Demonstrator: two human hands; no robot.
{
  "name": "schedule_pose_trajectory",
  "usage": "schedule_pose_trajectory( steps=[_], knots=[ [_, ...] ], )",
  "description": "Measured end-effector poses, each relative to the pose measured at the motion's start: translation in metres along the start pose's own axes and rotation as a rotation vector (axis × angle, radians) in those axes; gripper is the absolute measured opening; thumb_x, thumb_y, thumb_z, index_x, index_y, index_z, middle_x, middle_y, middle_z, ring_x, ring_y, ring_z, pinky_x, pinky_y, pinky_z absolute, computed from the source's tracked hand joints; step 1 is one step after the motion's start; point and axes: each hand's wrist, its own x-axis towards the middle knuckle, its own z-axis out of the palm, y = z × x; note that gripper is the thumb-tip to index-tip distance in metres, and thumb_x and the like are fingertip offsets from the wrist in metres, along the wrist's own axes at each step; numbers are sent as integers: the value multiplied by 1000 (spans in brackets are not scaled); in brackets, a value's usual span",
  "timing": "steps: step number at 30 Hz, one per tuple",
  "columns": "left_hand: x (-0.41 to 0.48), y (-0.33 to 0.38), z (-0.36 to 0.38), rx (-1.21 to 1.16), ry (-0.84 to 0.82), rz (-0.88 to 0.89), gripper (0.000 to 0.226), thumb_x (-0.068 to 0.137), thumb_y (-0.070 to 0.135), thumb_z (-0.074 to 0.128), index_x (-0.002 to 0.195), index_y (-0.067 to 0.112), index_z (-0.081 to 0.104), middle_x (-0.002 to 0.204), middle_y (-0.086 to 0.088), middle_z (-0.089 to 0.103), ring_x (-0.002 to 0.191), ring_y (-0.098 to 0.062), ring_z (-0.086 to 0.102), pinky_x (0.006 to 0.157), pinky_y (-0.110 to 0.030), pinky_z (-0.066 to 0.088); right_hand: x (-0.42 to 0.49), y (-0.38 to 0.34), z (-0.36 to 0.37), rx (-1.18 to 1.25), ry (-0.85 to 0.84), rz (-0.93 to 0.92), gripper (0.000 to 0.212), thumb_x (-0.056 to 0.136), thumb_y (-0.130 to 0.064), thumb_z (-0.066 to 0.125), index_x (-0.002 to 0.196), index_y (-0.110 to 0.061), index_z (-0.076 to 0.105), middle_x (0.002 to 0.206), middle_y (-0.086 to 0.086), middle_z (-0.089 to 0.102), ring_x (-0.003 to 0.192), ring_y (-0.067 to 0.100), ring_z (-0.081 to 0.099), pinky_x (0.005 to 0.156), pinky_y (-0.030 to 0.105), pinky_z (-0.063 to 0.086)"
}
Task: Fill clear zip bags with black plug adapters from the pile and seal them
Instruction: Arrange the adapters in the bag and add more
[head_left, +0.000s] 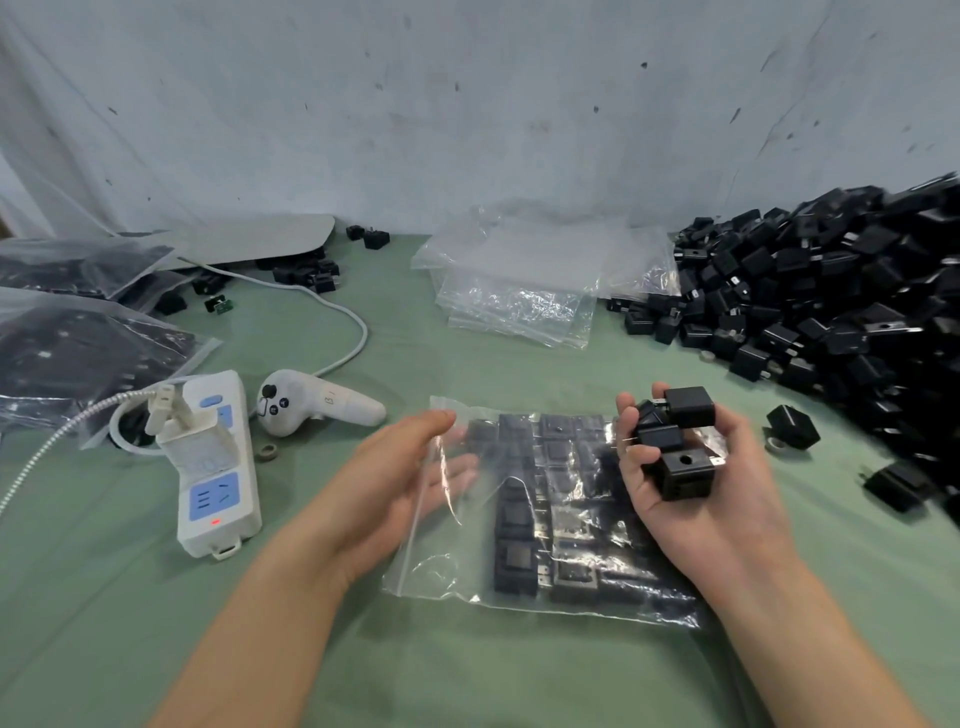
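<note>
Bag (540, 525) mouth leftward, seemingly lengthwise left-right; adapters (675, 452) in right hand (696, 519)

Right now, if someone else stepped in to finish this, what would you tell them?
Left hand: fingers inside the open mouth of the clear zip bag, which lies flat.
Right hand: grips a handful of black plug adapters above the bag.
Done: rows of adapters already in the bag; filled bags lie far left.
To do: drop these in, top up from the pile, seal.
</note>
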Motion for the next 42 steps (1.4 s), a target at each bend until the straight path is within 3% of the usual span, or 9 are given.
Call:
schedule_pose_trajectory(
  steps=[3,6,9,13,17,22,28,39,42],
  knots=[
    [4,0,2,-16,-15,10,36,97,18,60,125,-3,59,107,-15,73,91,-27,71,97,-46,55,0,0,0,1,2,0,30,93,-32,58,115,-15,68,123,14,68,84,23,69,54,23,52],
    [9,1,1,-72,-18,3,34,98,17,57,125,-3,58,117,-20,70,109,-33,68,93,-44,57,0,0,0,-4,3,-3,29,93,-31,58,115,-15,68,124,14,68,83,23,69,53,23,52],
    [14,2,-1,-153,-57,-23,20,98,19,55,109,4,63,113,-17,72,109,-34,66,93,-44,55,0,0,0,-7,5,-8,29,94,-32,57,115,-14,68,123,15,68,82,23,69,52,24,52],
    [16,0,-1,-165,-75,-33,20,97,21,56,102,5,68,109,-13,73,102,-34,70,92,-45,53,0,0,0,-1,13,-7,30,95,-32,57,115,-14,68,122,15,68,81,23,69,52,24,52],
    [16,1,-1,-148,-13,-26,21,98,21,55,110,4,58,119,-16,66,103,-37,70,83,-47,57,0,-1,1,-1,23,-8,28,94,-31,57,114,-15,68,122,14,69,80,23,69,51,23,51],
    [11,2,-3,-42,-5,-80,41,97,29,56,128,2,55,127,-19,64,101,-36,71,67,-41,62,0,0,1,2,20,-11,29,95,-34,56,114,-15,67,124,13,68,80,22,70,51,22,51],
    [10,-3,6,-165,9,-13,40,97,17,57,130,-4,51,118,-15,70,99,-35,72,69,-37,62,1,0,1,11,21,-6,31,95,-37,55,115,-15,66,126,13,67,79,22,70,49,22,50],
    [7,1,1,-67,-36,-77,45,97,30,54,134,5,53,133,-17,61,104,-35,70,62,-36,60,-1,-1,1,10,7,8,27,96,-36,54,111,-17,67,124,10,68,80,21,71,47,22,49],
    [7,2,-2,-57,-44,-68,44,98,29,54,132,2,52,133,-18,61,103,-35,71,65,-41,62,-2,-1,2,11,5,13,28,98,-38,52,111,-17,66,121,10,69,79,21,71,47,22,50]
  ],
)
